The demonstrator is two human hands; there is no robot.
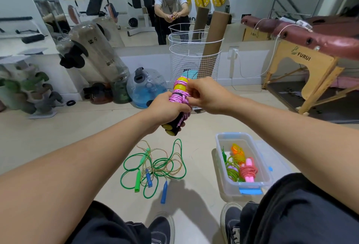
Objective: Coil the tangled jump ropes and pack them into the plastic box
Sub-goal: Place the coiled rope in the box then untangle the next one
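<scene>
My left hand [165, 108] grips the black-and-yellow handles of a pink jump rope [179, 96], held upright at chest height with the cord wound round them. My right hand [206, 94] pinches the pink cord at the bundle's right side. On the floor below lie a green jump rope [155, 168] and a tan rope with blue handles [164, 192], tangled together. The clear plastic box [229, 183] stands on the floor to the right and holds coiled orange, green and pink ropes [246, 170].
The box lid [272, 158] lies beside the box on its right. A white wire basket [194, 59] with cardboard tubes stands ahead, water jugs [145, 86] to its left. A massage table [310, 49] fills the right. My shoes [231, 222] are at the bottom edge.
</scene>
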